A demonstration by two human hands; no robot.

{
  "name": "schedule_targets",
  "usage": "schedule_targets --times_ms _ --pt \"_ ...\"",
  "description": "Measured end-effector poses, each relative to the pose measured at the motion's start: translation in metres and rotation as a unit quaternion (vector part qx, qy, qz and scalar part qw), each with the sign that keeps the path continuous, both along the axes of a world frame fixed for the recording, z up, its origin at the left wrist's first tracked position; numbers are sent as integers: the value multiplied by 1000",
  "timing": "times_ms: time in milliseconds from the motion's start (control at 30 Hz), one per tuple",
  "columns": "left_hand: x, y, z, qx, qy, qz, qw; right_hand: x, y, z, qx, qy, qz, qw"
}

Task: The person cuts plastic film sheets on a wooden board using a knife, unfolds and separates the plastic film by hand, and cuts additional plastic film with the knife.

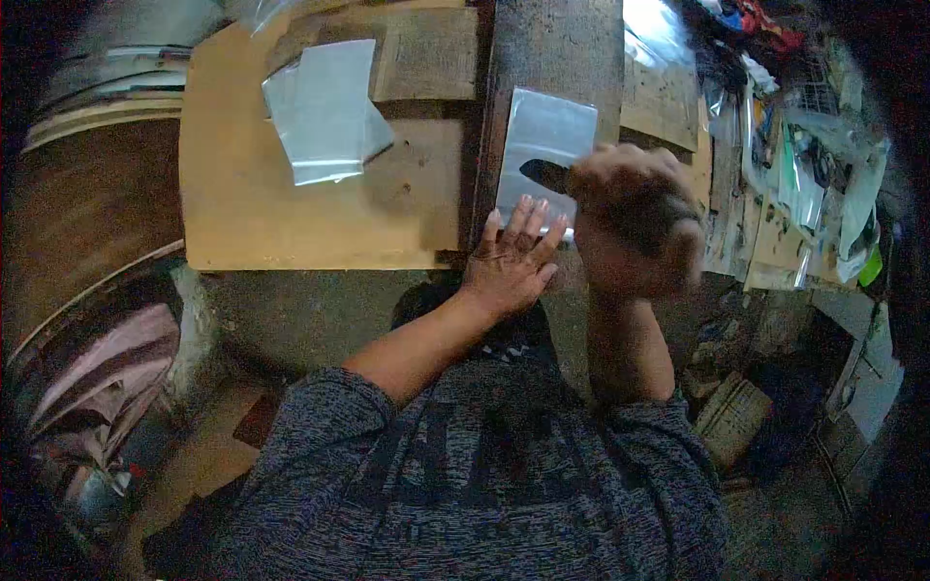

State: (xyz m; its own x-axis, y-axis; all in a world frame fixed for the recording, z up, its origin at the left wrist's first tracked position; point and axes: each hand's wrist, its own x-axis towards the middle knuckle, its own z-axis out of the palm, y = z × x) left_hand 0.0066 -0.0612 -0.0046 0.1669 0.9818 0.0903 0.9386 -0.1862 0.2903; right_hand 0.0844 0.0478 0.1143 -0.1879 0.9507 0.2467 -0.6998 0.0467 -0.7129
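My left hand [509, 257] lies flat with its fingers spread over the near end of a clear plastic bag [547, 121]. The bag rests on a dark wooden board [557, 44]. Raised above the bag's right side, my right hand [639, 218] is closed in a fist and blurred by motion. From its left side sticks a dark tool with a rounded end [544, 175]; the rest of it is hidden in the fist, and its kind does not show. To the left, several similar plastic bags [329, 111] lie in a loose, overlapping pile.
A tan board [228, 203] covers the table's left part, with a brown cardboard piece [426, 53] at the back. Crowding the right side are plastic sheets [804, 184] and a green item [871, 265]. A cardboard bundle [733, 414] sits on the floor below right.
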Motion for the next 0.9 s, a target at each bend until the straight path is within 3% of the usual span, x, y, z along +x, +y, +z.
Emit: schedule_targets --times_ms 100,233,367,433,500,633,767,867,900 --pt "-2 0 0 27 -12 1 1000 5 -5 16 -25 46 -5 999" --pt "1 1 3 9 11 2 1000 16 15 0 54 -55 33 996" --pt "0 3 2 8 25 10 1000 20 1 14 -51 110 -6 993" --pt "2 0 2 2 21 4 1000 26 7 2 10 -37 5 999" --pt "1 2 2 -3 26 6 1000 33 18 6 11 -18 57 998" --pt "1 3 3 7 34 14 999 38 12 17 -11 40 19 999" --pt "0 4 3 7 35 4 999 47 16 10 -2 -75 -16 997" --pt "1 5 1 19 34 11 999 48 13 11 -24 45 -42 998" --pt "1 3 1 16 27 12 999 50 12 6 -29 20 -36 999"
